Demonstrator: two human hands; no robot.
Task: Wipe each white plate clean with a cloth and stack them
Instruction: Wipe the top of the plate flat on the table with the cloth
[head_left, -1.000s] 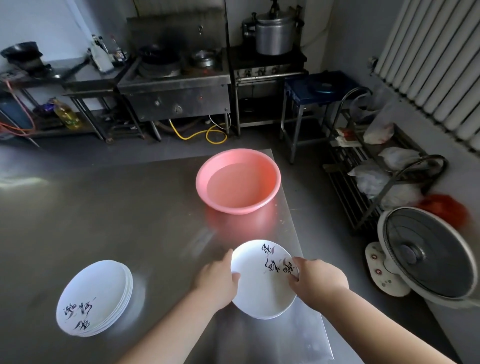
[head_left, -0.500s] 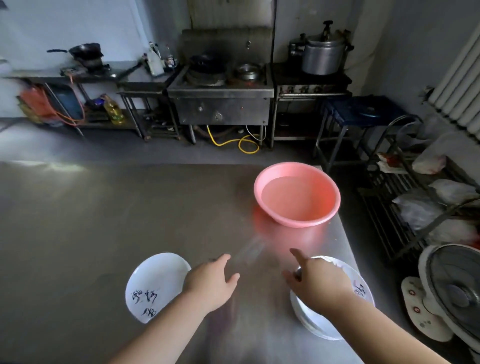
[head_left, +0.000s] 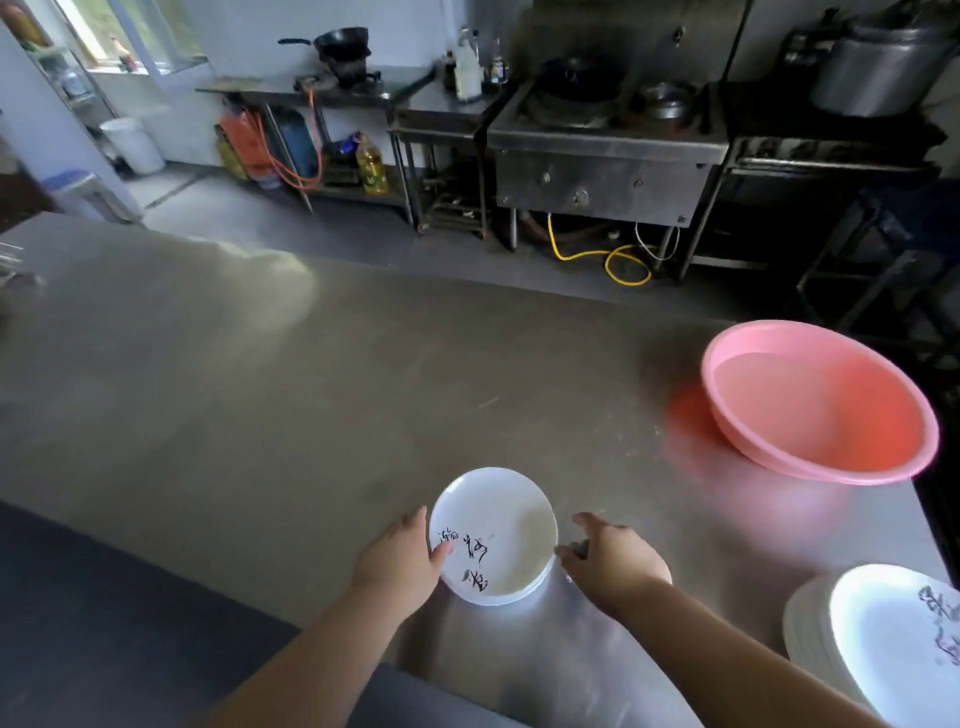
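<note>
Hands (head_left: 400, 558) beside plates (head_left: 496, 535); water-filled basin (head_left: 883, 457)

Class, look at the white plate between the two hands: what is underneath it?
Under the top plate the rims of more white plates show at its near edge, so it tops a small stack on the steel table. How many lie beneath, and their faces, is hidden.

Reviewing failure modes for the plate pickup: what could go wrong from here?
1. The left hand holds only the rim of the top plate with its thumb; a one-sided grip could tip it or drag the plates beneath.
2. The right hand seems to hold something small and dark, so its grip on the rim may be poor.
3. The right stack sits near the table corner, close to the right forearm; a bump might knock it off.
</note>
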